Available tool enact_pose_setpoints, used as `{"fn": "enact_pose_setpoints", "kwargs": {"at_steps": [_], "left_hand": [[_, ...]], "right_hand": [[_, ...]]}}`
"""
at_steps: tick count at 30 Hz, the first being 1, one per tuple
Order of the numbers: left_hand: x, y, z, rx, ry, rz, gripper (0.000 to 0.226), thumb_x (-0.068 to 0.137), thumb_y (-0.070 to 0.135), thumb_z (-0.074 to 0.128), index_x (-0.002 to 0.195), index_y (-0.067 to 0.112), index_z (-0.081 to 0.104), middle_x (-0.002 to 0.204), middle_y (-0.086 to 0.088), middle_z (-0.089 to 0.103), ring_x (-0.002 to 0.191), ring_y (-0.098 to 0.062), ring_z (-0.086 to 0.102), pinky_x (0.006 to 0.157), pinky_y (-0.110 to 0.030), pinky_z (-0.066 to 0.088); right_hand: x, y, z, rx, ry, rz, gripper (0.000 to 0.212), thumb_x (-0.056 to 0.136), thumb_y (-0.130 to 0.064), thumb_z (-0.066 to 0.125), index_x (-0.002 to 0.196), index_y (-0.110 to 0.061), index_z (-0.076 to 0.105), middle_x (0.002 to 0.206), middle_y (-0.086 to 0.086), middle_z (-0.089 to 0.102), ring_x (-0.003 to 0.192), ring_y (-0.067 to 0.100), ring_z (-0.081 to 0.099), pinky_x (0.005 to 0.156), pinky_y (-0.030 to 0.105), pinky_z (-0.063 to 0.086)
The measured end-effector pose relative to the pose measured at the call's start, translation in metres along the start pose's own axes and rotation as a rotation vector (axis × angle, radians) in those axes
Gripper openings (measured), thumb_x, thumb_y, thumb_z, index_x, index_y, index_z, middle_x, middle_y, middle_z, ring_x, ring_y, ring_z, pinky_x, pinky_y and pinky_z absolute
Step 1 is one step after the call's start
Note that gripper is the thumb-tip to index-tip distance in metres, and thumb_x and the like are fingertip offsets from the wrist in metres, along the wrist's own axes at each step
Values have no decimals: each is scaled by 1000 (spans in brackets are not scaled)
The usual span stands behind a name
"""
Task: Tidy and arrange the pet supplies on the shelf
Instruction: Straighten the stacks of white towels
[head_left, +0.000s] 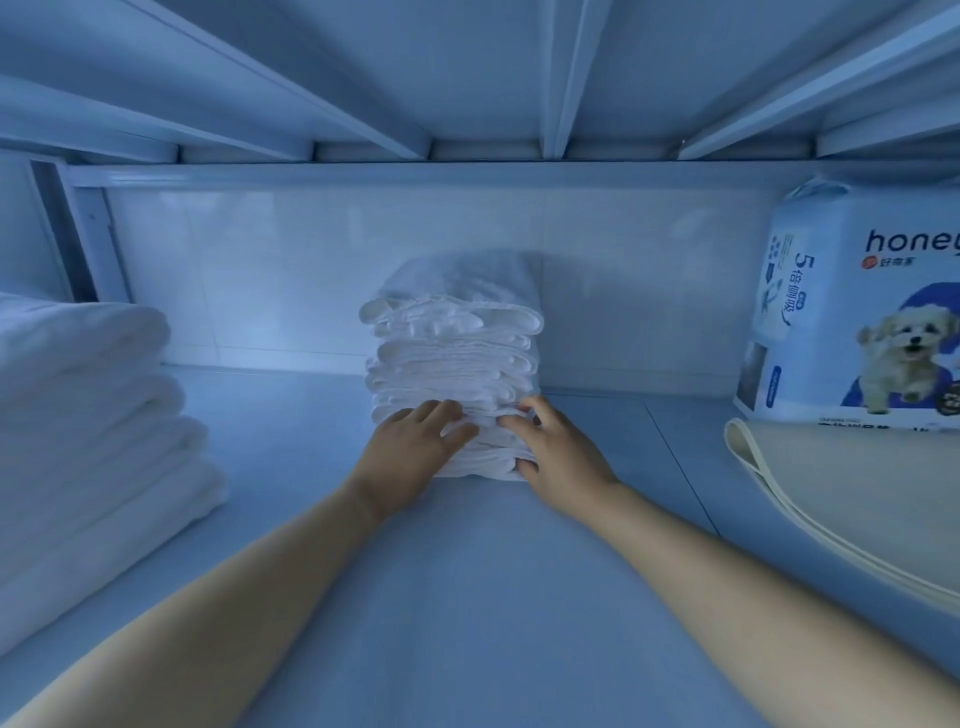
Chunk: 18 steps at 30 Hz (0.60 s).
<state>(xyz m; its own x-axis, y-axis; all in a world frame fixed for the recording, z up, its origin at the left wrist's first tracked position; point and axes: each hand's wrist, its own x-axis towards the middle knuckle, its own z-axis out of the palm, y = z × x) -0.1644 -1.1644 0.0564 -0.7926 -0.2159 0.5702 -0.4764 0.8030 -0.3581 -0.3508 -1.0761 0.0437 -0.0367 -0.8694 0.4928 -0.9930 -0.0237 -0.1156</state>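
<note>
One upright pad stack (452, 353), folds outward; left hand (410, 449) flat, right hand (563, 452) round lower layers

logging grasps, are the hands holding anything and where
The stack of white pads: right hand grips its lower front-right edge, left hand presses its lower front.

Both forearms show bare along their whole visible length, wrists included; the left hand (415, 457) and right hand (563, 452) are bare too.
</note>
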Motion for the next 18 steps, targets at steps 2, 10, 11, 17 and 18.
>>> {"fn": "enact_pose_setpoints", "kwargs": {"at_steps": [2, 10, 11, 17, 18], "left_hand": [[-2, -3, 2, 8, 10, 2, 72, 31, -5, 79, 97, 20, 68, 99, -5, 65, 84, -22, 66, 53, -26, 51], [3, -3, 5, -29, 90, 44, 50, 45, 0, 84, 90, 19, 72, 89, 3, 71, 76, -18, 68, 42, -22, 48], [4, -2, 4, -32, 86, 33, 50, 43, -2, 84, 87, 20, 72, 83, 4, 70, 71, -19, 67, 38, -21, 46], [4, 2, -7, 18, 38, -24, 50, 31, -10, 80, 68, 20, 67, 62, 7, 62, 52, -17, 57, 30, -16, 32], [4, 2, -8, 24, 27, -38, 50, 28, -11, 78, 66, 20, 65, 59, 7, 61, 50, -17, 56, 31, -16, 31]], "right_hand": [[2, 0, 1, 3, 7, 4, 46, 81, -17, 63, 125, -24, 51, 130, 3, 37, 115, 25, 47, 81, 35, 50], [5, 0, -4, 57, 2, 5, 45, 79, -4, 62, 121, -19, 57, 125, 2, 46, 107, 24, 52, 84, 33, 46], [6, -1, -5, 62, -3, 5, 46, 78, -1, 61, 120, -18, 58, 123, 2, 47, 105, 24, 52, 84, 32, 45], [4, -6, -7, 54, -17, -10, 48, 77, 10, 53, 117, -17, 58, 117, 3, 48, 101, 26, 52, 80, 31, 44], [2, -6, -8, 59, -17, -12, 48, 78, 9, 53, 118, -17, 58, 117, 3, 48, 101, 26, 52, 80, 32, 45]]}}
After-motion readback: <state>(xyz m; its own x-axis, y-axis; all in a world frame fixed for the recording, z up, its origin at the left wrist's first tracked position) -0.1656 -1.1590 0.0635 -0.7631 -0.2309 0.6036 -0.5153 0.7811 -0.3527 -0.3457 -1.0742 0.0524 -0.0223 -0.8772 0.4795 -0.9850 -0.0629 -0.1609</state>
